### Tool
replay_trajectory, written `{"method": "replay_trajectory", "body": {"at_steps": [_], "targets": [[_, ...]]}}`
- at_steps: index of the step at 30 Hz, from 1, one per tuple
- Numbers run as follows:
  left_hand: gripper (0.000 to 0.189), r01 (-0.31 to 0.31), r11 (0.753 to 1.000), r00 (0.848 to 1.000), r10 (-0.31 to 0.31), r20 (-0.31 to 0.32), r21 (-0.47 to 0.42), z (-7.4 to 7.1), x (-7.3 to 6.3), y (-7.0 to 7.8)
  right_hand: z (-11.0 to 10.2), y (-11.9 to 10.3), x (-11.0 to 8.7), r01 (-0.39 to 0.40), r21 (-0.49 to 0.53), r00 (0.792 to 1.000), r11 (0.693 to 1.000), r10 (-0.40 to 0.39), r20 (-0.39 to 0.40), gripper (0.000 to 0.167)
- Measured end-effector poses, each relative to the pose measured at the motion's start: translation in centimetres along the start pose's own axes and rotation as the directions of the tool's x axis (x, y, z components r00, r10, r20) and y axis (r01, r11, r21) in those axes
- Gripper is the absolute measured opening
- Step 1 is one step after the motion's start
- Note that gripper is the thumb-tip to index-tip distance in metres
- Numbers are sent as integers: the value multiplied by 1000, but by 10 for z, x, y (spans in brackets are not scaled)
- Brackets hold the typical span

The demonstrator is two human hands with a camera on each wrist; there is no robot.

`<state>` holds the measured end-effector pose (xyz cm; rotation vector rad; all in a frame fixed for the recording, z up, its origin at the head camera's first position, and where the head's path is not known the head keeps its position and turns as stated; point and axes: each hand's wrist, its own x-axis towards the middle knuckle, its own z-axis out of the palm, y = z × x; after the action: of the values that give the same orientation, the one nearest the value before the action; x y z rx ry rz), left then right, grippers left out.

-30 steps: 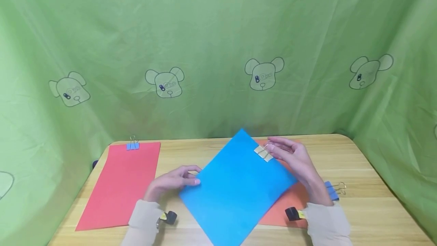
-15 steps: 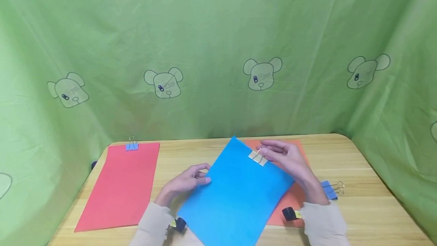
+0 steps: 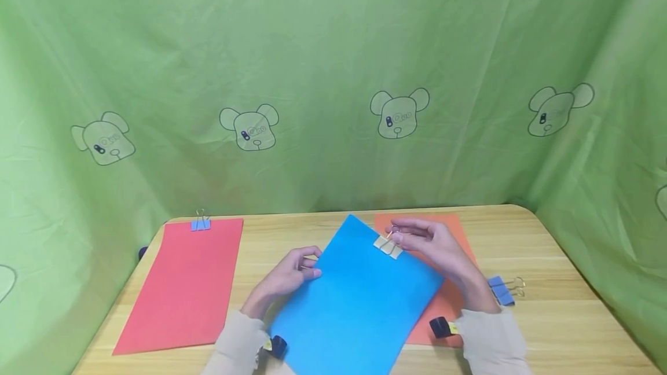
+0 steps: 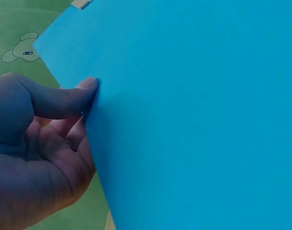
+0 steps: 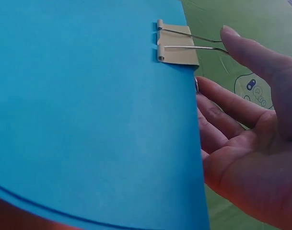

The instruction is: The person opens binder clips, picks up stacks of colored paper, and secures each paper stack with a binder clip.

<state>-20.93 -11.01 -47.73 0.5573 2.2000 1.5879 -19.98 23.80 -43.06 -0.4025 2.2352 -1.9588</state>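
A stack of blue paper [image 3: 354, 305] is held tilted above the table, one corner pointing to the back. My left hand [image 3: 286, 275] pinches its left edge; in the left wrist view the thumb lies on the front of the blue paper [image 4: 184, 124] and the fingers go behind. A beige binder clip [image 3: 388, 246] sits on the upper right edge. My right hand [image 3: 435, 243] holds the clip by its wire handles. In the right wrist view, the thumb touches the front handle of the binder clip [image 5: 178, 45], while the fingertips are partly hidden behind the paper.
Red paper [image 3: 187, 288] with a blue binder clip [image 3: 200, 225] on its far edge lies at the left. Orange paper [image 3: 452, 300] lies partly under the blue paper and right arm. Another blue binder clip [image 3: 502, 291] is to its right. A green curtain [image 3: 323, 45] encloses the table.
The blue paper and its clip have moved left and toward me, right hand along with them. My left hand has shifted slightly right, its grip now higher along the paper's edge.
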Motion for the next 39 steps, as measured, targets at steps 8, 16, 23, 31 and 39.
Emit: {"method": "replay_trajectory", "body": {"at_steps": [8,16,23,31,39], "targets": [[12,-19,1000,999,20,-46,22,-15,-7,3,-11,-2,-9,-27,-133,999,991,24,-21,56],[9,10,993,991,-25,-131,-115,-45,-18,-3,-33,-1,-20,0,-357,999,934,-19,-49,52],[7,109,974,969,-148,-197,-197,-62,-24,-17,-64,1,-35,-67,-484,993,872,9,-120,53],[9,182,964,943,-227,-245,-193,-67,-26,-32,-101,0,-59,-212,-607,976,766,140,-165,64],[10,197,953,924,-260,-282,-231,-69,-29,-43,-134,-6,-81,-289,-695,957,659,181,-226,69]]}}
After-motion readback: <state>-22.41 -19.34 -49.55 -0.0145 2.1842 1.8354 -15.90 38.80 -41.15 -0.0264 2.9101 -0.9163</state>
